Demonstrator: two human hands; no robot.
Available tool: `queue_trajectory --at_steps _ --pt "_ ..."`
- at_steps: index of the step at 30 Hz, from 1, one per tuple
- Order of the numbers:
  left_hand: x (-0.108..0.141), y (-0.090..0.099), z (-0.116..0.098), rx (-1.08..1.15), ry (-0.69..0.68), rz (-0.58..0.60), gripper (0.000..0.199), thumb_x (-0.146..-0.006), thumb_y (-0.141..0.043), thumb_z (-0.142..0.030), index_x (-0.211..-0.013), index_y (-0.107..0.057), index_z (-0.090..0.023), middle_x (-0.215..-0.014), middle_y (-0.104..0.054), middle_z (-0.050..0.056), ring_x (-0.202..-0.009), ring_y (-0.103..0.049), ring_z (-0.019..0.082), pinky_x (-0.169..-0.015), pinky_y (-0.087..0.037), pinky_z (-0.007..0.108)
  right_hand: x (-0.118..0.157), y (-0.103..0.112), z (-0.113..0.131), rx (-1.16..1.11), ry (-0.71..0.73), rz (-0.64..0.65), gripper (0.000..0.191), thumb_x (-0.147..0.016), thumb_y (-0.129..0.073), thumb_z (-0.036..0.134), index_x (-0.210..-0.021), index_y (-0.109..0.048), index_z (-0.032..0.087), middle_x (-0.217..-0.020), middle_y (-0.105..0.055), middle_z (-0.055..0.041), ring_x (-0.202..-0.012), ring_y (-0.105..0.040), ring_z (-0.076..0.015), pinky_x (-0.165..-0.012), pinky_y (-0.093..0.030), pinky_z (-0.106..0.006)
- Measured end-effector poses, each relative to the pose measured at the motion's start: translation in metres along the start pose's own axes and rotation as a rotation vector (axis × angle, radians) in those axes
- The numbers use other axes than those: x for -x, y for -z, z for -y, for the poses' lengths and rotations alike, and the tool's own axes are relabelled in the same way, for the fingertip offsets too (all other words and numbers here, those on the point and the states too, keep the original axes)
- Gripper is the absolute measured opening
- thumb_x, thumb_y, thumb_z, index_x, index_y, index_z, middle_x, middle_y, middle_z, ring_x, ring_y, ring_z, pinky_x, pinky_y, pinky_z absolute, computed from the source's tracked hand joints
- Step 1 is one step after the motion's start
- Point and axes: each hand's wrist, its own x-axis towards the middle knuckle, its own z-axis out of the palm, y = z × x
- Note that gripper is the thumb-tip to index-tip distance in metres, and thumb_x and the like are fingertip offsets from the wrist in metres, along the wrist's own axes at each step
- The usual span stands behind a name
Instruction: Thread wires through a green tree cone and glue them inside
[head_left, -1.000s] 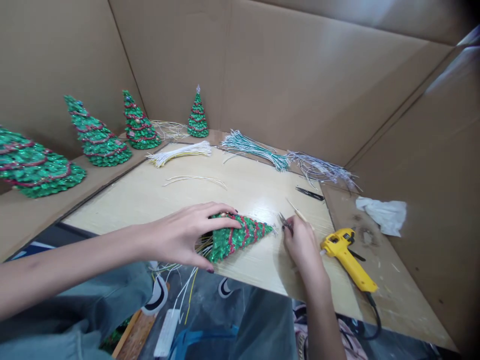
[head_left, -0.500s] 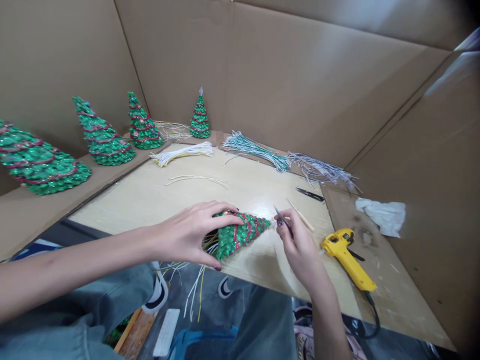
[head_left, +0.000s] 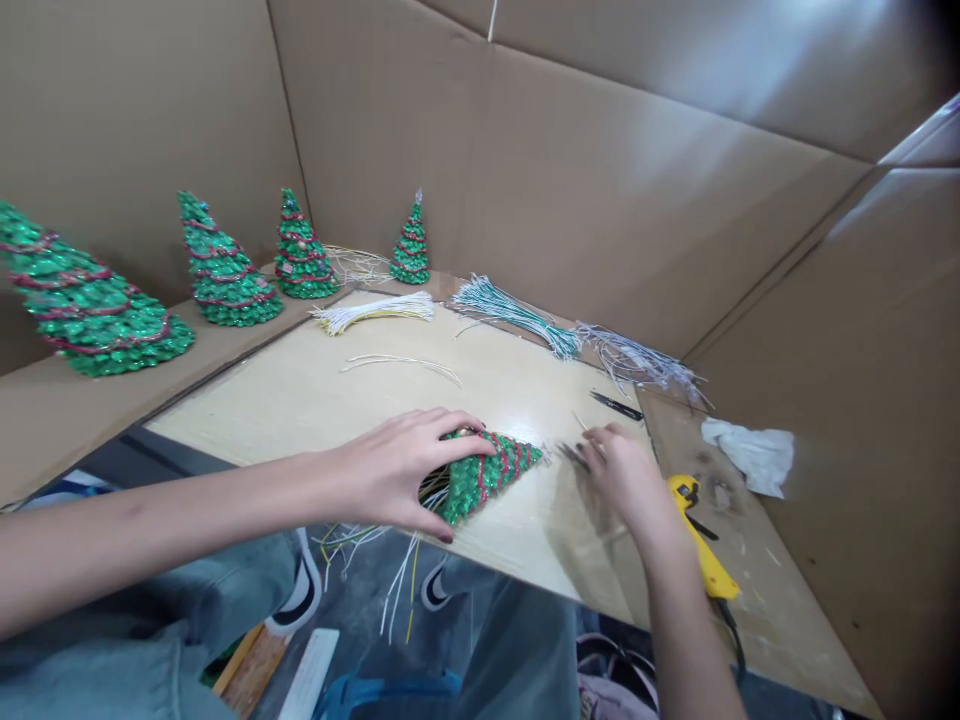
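Note:
A small green Christmas tree (head_left: pixel 491 474) with red garland lies on its side on the table, its clear tip (head_left: pixel 545 455) pointing right. My left hand (head_left: pixel 405 465) grips it round its base, thumb below and fingers above. White and yellow wires (head_left: pixel 405 580) trail from the base over the table's front edge. To the right of the tip, my right hand (head_left: pixel 622 470) is low over the table, fingers pinched at a thin wooden stick (head_left: pixel 580 421). Dark pointed tweezers (head_left: pixel 574 456) lie by its fingertips, somewhat blurred; whether the fingers still touch them is unclear.
Several finished trees (head_left: pixel 225 270) stand along the left and back. Bundles of white-yellow wires (head_left: pixel 375 312), green-white wires (head_left: pixel 517 315) and clear-tipped wires (head_left: pixel 641 360) lie behind. Black snips (head_left: pixel 616 405), a white cloth (head_left: pixel 750 455) and a yellow glue gun (head_left: pixel 705 545) are to the right.
My right hand has moved right, away from the tree's tip, and turned palm down over the wooden stick. The tweezers have lowered toward the table. My left hand keeps its grip.

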Motion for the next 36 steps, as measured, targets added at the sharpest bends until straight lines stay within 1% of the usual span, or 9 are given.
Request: queue_trajectory --at_steps 3,6,9,13,17,21,27,31,36 --pt "0.000 0.001 0.000 0.002 -0.003 0.008 0.082 -0.068 -0.084 -0.051 -0.139 -0.051 -0.025 -0.145 -0.051 0.017 -0.131 -0.051 0.039 -0.104 -0.045 0.050 -0.047 0.020 -0.030 0.103 -0.090 0.038 0.025 -0.097 -0.051 0.021 -0.116 -0.065 0.011 -0.115 -0.065 -0.0195 -0.102 -0.064 -0.0277 -0.083 -0.049 -0.039" --pt "0.000 0.002 0.000 0.010 -0.006 0.003 0.082 -0.068 -0.084 -0.051 -0.139 -0.051 -0.024 -0.145 -0.051 0.017 -0.131 -0.051 0.040 -0.103 -0.045 0.052 -0.093 0.033 -0.051 0.164 -0.092 0.185 0.029 -0.095 -0.063 0.032 -0.118 -0.063 0.015 -0.116 -0.066 -0.0093 -0.101 -0.066 -0.0210 -0.086 -0.055 -0.040" --pt "0.001 0.002 0.000 0.026 -0.010 -0.003 0.083 -0.067 -0.085 -0.050 -0.139 -0.052 -0.024 -0.144 -0.052 0.017 -0.129 -0.053 0.040 -0.103 -0.046 0.052 -0.108 0.036 -0.047 0.190 -0.017 0.273 0.033 -0.095 -0.063 0.038 -0.121 -0.061 0.018 -0.122 -0.064 -0.0074 -0.103 -0.066 -0.0201 -0.088 -0.057 -0.041" --pt "0.001 0.003 0.000 0.028 -0.002 -0.001 0.083 -0.066 -0.085 -0.049 -0.139 -0.052 -0.025 -0.143 -0.053 0.016 -0.128 -0.054 0.039 -0.103 -0.046 0.050 -0.073 0.024 -0.022 0.157 0.140 0.326 0.023 -0.094 -0.064 0.036 -0.106 -0.066 0.017 -0.103 -0.069 -0.0041 -0.089 -0.066 -0.0164 -0.082 -0.055 -0.036" --pt "0.001 0.003 0.001 0.020 -0.005 0.003 0.083 -0.067 -0.086 -0.048 -0.139 -0.051 -0.025 -0.144 -0.052 0.016 -0.130 -0.052 0.039 -0.103 -0.045 0.050 -0.032 0.002 -0.010 0.086 0.199 0.340 0.002 -0.080 -0.069 0.014 -0.080 -0.067 0.016 -0.080 -0.069 -0.0060 -0.076 -0.064 -0.0178 -0.066 -0.042 -0.027" --pt "0.000 0.002 0.002 0.016 -0.005 0.005 0.083 -0.067 -0.086 -0.047 -0.139 -0.051 -0.025 -0.145 -0.052 0.015 -0.131 -0.051 0.039 -0.104 -0.044 0.050 -0.019 -0.010 -0.013 -0.023 0.188 0.295 0.017 -0.078 -0.059 0.005 -0.089 -0.065 0.016 -0.081 -0.069 -0.0058 -0.074 -0.062 -0.0162 -0.065 -0.038 -0.024" --pt "-0.001 0.003 0.002 0.005 -0.005 0.025 0.083 -0.068 -0.085 -0.050 -0.139 -0.050 -0.025 -0.146 -0.051 0.016 -0.131 -0.051 0.039 -0.105 -0.044 0.051 -0.012 -0.016 -0.015 -0.152 0.127 0.223 0.015 -0.077 -0.060 0.008 -0.087 -0.063 0.018 -0.071 -0.065 -0.0006 -0.065 -0.058 -0.0150 -0.061 -0.036 -0.023" --pt "-0.002 0.002 0.003 0.000 -0.006 0.020 0.082 -0.069 -0.084 -0.051 -0.139 -0.050 -0.025 -0.146 -0.051 0.016 -0.131 -0.051 0.039 -0.104 -0.044 0.050 -0.001 -0.010 -0.009 -0.188 0.082 0.153 0.011 -0.082 -0.054 0.009 -0.082 -0.058 0.019 -0.073 -0.066 -0.0037 -0.068 -0.060 -0.0174 -0.063 -0.035 -0.026" --pt "-0.002 0.001 0.004 -0.011 -0.023 -0.002 0.088 -0.069 -0.084 -0.052 -0.143 -0.044 -0.028 -0.145 -0.052 0.013 -0.130 -0.052 0.036 -0.104 -0.045 0.047 0.022 0.027 0.017 -0.392 0.183 0.192 0.010 -0.097 -0.041 0.023 -0.098 -0.051 0.023 -0.060 -0.061 0.0048 -0.055 -0.054 -0.0154 -0.059 -0.035 -0.025"
